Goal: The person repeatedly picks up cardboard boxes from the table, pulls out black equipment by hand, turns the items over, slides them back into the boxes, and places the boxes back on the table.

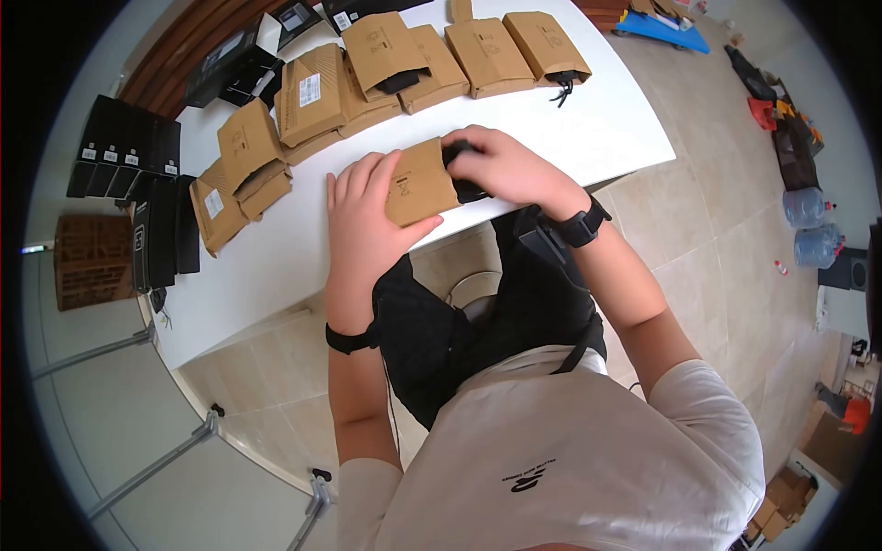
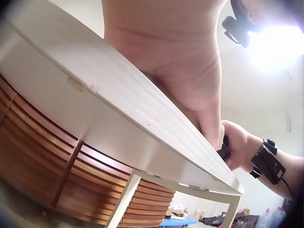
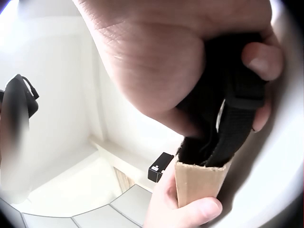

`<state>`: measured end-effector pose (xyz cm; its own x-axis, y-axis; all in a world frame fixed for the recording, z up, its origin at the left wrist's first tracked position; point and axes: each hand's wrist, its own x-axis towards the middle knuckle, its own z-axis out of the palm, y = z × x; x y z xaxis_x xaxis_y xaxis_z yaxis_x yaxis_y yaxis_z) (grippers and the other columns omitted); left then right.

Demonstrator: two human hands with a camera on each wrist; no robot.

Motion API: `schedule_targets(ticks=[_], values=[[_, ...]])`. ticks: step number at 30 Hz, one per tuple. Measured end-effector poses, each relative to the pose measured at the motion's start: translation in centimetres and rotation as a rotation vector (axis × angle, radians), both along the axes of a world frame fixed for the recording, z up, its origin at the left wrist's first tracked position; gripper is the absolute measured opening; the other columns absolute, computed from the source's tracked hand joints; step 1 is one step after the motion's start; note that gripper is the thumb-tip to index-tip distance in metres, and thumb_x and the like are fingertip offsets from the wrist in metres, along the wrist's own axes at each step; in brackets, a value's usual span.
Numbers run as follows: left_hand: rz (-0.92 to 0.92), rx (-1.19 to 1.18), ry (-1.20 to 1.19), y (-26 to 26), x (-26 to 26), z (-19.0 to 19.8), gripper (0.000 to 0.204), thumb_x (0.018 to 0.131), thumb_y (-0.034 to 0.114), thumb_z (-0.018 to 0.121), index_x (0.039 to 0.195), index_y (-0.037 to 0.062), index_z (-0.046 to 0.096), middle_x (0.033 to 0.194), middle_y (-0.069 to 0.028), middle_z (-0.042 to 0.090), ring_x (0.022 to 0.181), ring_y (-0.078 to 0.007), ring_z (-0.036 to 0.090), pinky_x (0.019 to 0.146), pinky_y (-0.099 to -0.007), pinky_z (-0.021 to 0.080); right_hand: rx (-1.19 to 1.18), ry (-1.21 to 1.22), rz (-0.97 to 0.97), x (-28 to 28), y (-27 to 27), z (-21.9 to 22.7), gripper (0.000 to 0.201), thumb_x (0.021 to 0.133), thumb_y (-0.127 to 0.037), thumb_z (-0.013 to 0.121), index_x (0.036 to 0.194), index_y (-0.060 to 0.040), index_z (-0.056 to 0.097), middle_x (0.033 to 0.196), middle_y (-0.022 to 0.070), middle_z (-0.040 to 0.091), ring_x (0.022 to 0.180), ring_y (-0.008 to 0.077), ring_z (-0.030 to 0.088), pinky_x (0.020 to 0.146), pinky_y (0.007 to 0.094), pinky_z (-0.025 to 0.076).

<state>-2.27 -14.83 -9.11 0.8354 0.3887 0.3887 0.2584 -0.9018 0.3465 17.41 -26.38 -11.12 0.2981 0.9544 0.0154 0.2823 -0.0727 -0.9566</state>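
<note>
On the white table [image 1: 606,138], near its front edge, lies a small brown cardboard box [image 1: 423,184] with printed marks, its open end facing right. My left hand [image 1: 367,207] holds the box, fingers over its top and thumb along the near side. In the right wrist view, that hand's thumb [image 3: 202,211] presses the cardboard below the opening. My right hand [image 1: 514,170] grips a black webbing strap [image 3: 235,128] with a plastic buckle, right at the open end. The strap's lower part is inside the box, hidden.
Several similar brown boxes [image 1: 491,55] line the back of the table, some with black straps poking out. Black boxes [image 1: 165,230] stand at the left end and back left. A blue wheeled platform [image 1: 666,32] and water bottles [image 1: 813,246] are on the floor at right.
</note>
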Motion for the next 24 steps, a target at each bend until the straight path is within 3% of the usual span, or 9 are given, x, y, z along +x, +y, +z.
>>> schedule_targets(ticks=[1, 3, 4, 5, 11, 15, 18, 20, 24], values=[[0.0, -0.013, -0.019, 0.1, 0.0, -0.2, 0.081, 0.057, 0.03, 0.09, 0.128, 0.0065, 0.057, 0.125, -0.0121, 0.056, 0.116, -0.033, 0.052, 0.102, -0.0449, 0.038, 0.174, 0.068, 0.028, 0.2, 0.3, -0.4, 0.031, 0.092, -0.02, 0.047, 0.111, -0.0018, 0.064, 0.095, 0.001, 0.064, 0.074, 0.0089, 0.056, 0.067, 0.0234, 0.049], [0.002, -0.027, -0.04, 0.3, -0.1, -0.5, 0.081, 0.057, 0.029, 0.09, 0.128, 0.0069, 0.057, 0.125, -0.0118, 0.056, 0.116, -0.033, 0.052, 0.101, -0.045, 0.039, 0.052, 0.25, -0.045, 0.2, -0.3, -0.2, 0.033, 0.093, -0.026, 0.045, 0.108, -0.0017, 0.061, 0.098, 0.0019, 0.062, 0.076, 0.0086, 0.055, 0.064, 0.0248, 0.047], [0.011, -0.053, -0.039, 0.3, -0.1, -0.6, 0.081, 0.058, 0.034, 0.089, 0.128, 0.0087, 0.057, 0.126, -0.0103, 0.055, 0.118, -0.0318, 0.051, 0.103, -0.0521, 0.035, -0.074, 0.433, -0.118, 0.0, -0.5, 0.3, 0.037, 0.094, -0.032, 0.042, 0.105, -0.0015, 0.059, 0.1, 0.0028, 0.059, 0.078, 0.0084, 0.054, 0.061, 0.0262, 0.045], [0.02, -0.08, -0.039, 0.3, -0.2, -0.7, 0.082, 0.059, 0.039, 0.088, 0.129, 0.0105, 0.056, 0.126, -0.0088, 0.054, 0.12, -0.0307, 0.049, 0.106, -0.0591, 0.031, -0.03, 0.491, -0.157, -0.4, -0.5, 0.6, 0.027, 0.093, -0.027, 0.05, 0.106, -0.0045, 0.057, 0.091, -0.0005, 0.056, 0.076, 0.0062, 0.051, 0.057, 0.0243, 0.041], [0.025, -0.048, -0.087, 0.3, -0.1, -1.2, 0.08, 0.056, 0.037, 0.089, 0.125, 0.0117, 0.059, 0.125, -0.0078, 0.056, 0.118, -0.0304, 0.051, 0.106, -0.0586, 0.033, -0.082, 0.364, -0.151, -1.2, -0.8, 1.4, 0.018, 0.087, -0.014, 0.066, 0.099, -0.0018, 0.063, 0.076, -0.0009, 0.059, 0.07, 0.0064, 0.052, 0.059, 0.0233, 0.042], [0.03, -0.009, -0.132, 0.2, -0.1, -1.7, 0.079, 0.054, 0.037, 0.09, 0.123, 0.0124, 0.06, 0.123, -0.0074, 0.057, 0.118, -0.0299, 0.053, 0.106, -0.0594, 0.033, -0.089, 0.283, -0.147, -1.7, -0.6, 1.1, 0.011, 0.09, -0.012, 0.065, 0.098, -0.0047, 0.067, 0.079, -0.0029, 0.06, 0.067, 0.003, 0.051, 0.055, 0.0201, 0.041], [0.032, 0.005, -0.143, 0.3, -0.1, -1.8, 0.079, 0.054, 0.037, 0.09, 0.123, 0.0123, 0.06, 0.123, -0.0075, 0.058, 0.117, -0.0298, 0.053, 0.106, -0.0596, 0.033, 0.028, 0.277, -0.153, -1.6, -0.2, -0.4, 0.015, 0.088, -0.01, 0.068, 0.101, -0.0022, 0.069, 0.086, 0.0, 0.062, 0.073, 0.0061, 0.055, 0.068, 0.0217, 0.046], [0.023, 0.016, -0.147, 0.3, -0.1, -1.8, 0.079, 0.054, 0.037, 0.09, 0.123, 0.0121, 0.06, 0.123, -0.0076, 0.058, 0.117, -0.0298, 0.054, 0.106, -0.0596, 0.034, 0.026, 0.094, -0.125, -1.7, -0.3, -0.2, 0.018, 0.089, -0.012, 0.066, 0.103, -0.0004, 0.068, 0.099, 0.0047, 0.062, 0.086, 0.009, 0.058, 0.08, 0.0238, 0.048], [0.039, 0.018, -0.12, 0.1, 0.0, -1.1, 0.078, 0.055, 0.037, 0.09, 0.123, 0.0117, 0.06, 0.123, -0.0078, 0.058, 0.116, -0.0298, 0.054, 0.105, -0.0595, 0.034, 0.079, 0.108, -0.107, -1.3, -1.2, 0.0, 0.024, 0.09, -0.014, 0.062, 0.11, -0.001, 0.065, 0.109, 0.006, 0.058, 0.099, 0.0099, 0.056, 0.083, 0.0243, 0.047]])
